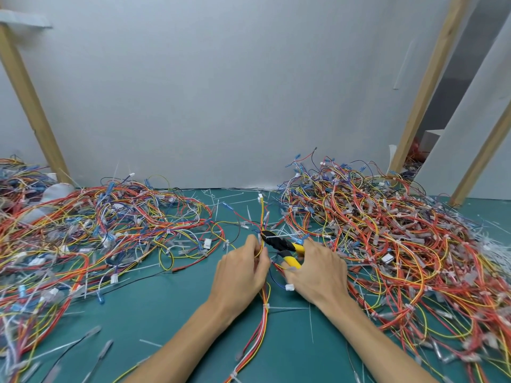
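I log one green mat, spread under everything.
- Right wire pile: largest heap, filling the right side.
- Left wire pile: smaller, far left.
- Wire harness: runs near to far between the piles.
- My left hand: pinches the harness.
- My right hand: grips the yellow-handled cutters, their tip at a white cable tie.
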Demonstrator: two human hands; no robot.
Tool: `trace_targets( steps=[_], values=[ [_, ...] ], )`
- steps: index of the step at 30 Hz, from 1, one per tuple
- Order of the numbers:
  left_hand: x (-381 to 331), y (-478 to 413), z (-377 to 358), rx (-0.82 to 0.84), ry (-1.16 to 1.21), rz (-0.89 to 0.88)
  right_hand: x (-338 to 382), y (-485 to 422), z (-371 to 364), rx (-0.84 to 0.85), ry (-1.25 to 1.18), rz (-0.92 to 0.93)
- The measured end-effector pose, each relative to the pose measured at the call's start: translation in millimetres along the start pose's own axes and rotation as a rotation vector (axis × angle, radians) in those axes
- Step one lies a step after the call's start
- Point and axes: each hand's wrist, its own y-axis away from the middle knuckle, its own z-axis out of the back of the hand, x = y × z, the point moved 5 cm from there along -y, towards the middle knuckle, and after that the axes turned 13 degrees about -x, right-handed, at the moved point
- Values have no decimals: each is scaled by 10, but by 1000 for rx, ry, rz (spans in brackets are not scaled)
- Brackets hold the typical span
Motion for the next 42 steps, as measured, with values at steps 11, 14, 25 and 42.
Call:
trace_targets(
  steps=[11,14,25,42],
  values=[
    [62,-12,-25,-12,98,34,-10,-45,-21,60,-41,3],
    [61,-13,-21,-13,102,38,-10,-43,-9,58,-52,2],
    [53,-12,-32,30,125,33,-20,-47,6,73,-114,-18],
    [15,-9,-31,67,118,-8,-22,-12,-9,-8,-144,-5]
  ],
)
